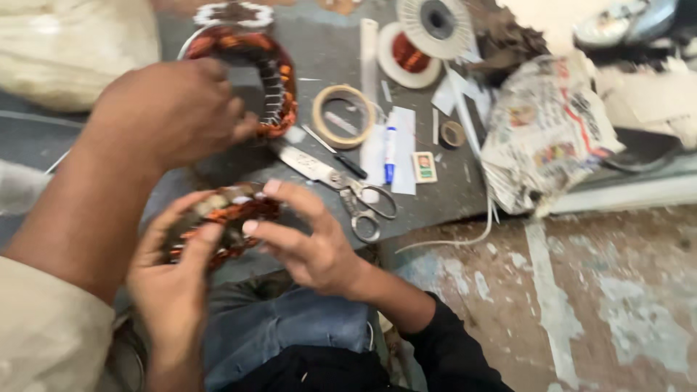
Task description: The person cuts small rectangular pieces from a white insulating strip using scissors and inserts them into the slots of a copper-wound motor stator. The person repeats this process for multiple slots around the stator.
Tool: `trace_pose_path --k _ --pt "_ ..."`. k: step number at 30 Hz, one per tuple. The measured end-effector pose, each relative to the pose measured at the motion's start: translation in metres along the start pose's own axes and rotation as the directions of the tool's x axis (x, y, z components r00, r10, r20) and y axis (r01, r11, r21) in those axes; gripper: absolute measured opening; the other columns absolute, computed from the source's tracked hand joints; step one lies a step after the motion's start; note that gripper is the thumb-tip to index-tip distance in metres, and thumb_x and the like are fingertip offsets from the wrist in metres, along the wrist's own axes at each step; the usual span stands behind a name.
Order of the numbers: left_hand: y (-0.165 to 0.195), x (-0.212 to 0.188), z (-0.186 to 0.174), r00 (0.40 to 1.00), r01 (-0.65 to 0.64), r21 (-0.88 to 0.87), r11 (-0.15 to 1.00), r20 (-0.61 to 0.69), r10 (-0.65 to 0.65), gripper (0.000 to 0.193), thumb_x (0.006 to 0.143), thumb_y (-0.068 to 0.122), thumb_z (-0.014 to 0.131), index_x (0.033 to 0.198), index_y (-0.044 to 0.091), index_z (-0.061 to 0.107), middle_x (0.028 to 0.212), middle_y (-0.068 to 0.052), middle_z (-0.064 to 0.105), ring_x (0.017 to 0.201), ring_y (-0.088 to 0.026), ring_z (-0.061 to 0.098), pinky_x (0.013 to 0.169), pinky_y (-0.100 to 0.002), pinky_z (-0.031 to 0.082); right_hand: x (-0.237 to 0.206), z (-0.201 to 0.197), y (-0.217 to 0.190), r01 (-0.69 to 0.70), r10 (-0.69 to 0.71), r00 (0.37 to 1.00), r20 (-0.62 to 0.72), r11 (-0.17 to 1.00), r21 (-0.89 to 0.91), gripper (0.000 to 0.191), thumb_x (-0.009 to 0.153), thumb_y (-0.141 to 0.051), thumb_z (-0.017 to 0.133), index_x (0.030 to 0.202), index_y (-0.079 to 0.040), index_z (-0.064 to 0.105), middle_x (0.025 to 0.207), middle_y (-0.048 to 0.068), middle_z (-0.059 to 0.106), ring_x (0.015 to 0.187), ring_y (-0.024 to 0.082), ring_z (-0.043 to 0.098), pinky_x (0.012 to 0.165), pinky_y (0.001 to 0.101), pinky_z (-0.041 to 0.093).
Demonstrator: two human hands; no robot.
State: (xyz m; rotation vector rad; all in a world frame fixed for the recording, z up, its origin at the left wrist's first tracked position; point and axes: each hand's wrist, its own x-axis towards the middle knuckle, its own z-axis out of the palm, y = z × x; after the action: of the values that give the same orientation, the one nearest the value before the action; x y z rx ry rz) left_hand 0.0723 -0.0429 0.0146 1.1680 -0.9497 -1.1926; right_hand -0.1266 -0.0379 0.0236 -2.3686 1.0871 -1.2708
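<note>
Thing in hand: a small wound ring (225, 218) of copper-coloured coils, left of centre in the frame, low, over my lap and clear of the floor.
Left hand (170, 283): it cups the ring from below and from the left, fingers curled round the outer edge and thumb across the near face, so this hand carries it.
Right hand (312, 243): fingers loosely spread, with the thumb and forefinger tips at the ring's right edge. Motion blur hides whether they pinch it or only touch.
Other person's hand (170, 109): at upper left, from a beige sleeve, it rests closed over a larger wound ring (279, 80) lying on the dark mat (327, 43).
Nearby: scissors (348, 192) just right of my right hand; above them a tape roll (343, 116) and a blue pen (390, 152).
Doing it well, as I judge: let the left hand take all the weight and hold the ring level. Work with the right fingertips only, lightly on the coils, since the thin wire looks easy to kink. Keep my elbows in, as the two rings sit near each other.
</note>
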Motion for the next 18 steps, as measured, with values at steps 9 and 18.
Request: trace_pose_path --k 9,18 --pt "-0.01 0.015 0.006 0.995 -0.1 -0.275 0.956 -0.051 0.09 0.03 0.107 -0.003 0.07 0.135 -0.009 0.062 0.121 -0.013 0.07 0.106 -0.015 0.069 0.103 -0.028 0.057 -0.079 -0.04 -0.004 -0.036 0.022 0.998 -0.061 0.973 -0.227 0.048 0.075 0.011 0.071 0.117 -0.011 0.074 0.128 0.014 0.06 0.117 0.033 0.065 0.107 0.0477 0.057" --pt "-0.002 0.002 0.006 0.975 -0.22 -0.291 0.931 -0.052 0.215 0.041 0.108 0.006 0.064 0.145 -0.004 0.048 0.127 -0.016 0.066 0.117 -0.024 0.07 0.108 -0.038 0.06 -0.135 -0.063 0.008 -0.416 0.258 0.884 -0.389 0.814 -0.405 0.039 0.08 0.01 0.075 0.112 -0.011 0.071 0.114 0.011 0.065 0.106 0.03 0.067 0.087 0.037 0.059"
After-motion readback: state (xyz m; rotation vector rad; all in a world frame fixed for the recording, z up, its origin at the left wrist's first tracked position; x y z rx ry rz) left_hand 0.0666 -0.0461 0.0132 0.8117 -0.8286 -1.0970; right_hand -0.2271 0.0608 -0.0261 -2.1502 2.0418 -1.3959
